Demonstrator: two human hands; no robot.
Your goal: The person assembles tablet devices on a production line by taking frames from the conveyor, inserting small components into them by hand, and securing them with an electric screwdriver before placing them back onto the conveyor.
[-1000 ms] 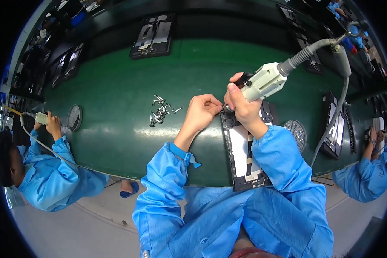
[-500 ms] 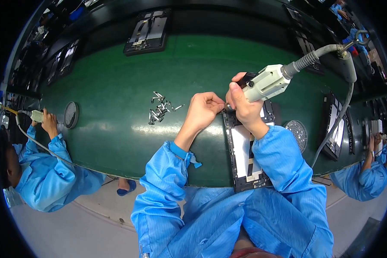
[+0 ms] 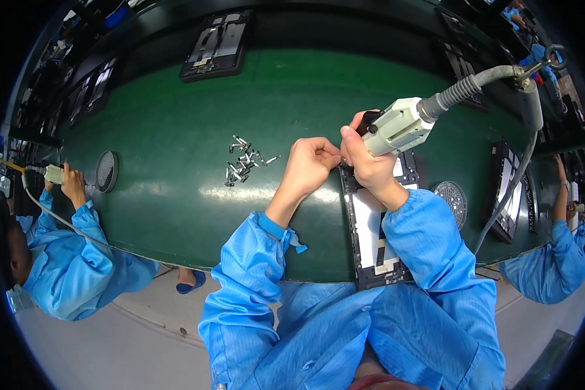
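Note:
My right hand [image 3: 372, 168] is wrapped round a pale electric screwdriver [image 3: 402, 131], whose tip is hidden behind my fingers. Under it lies an opened, tablet-like device [image 3: 366, 224] with a black frame and silver plates inside, partly covered by my right sleeve. My left hand [image 3: 311, 164] is closed in a pinch at the device's far left corner, close to my right fingertips. What sits in that pinch is hidden. To the left of it, several small black-and-silver parts [image 3: 243, 162] lie loose in a pile on the green table [image 3: 175, 214].
A round dish of small pieces [image 3: 450, 200] stands right of the device, beside another opened device [image 3: 506, 192]. A similar device [image 3: 216, 45] lies at the far side. The screwdriver's cable [image 3: 523, 159] hangs down at the right. Co-workers sit at both sides; another dish [image 3: 106, 171] stands left.
Both my hands stay at the device's corner, with the screwdriver barely shifted. The co-worker at the right has raised an arm. The view has moved slightly.

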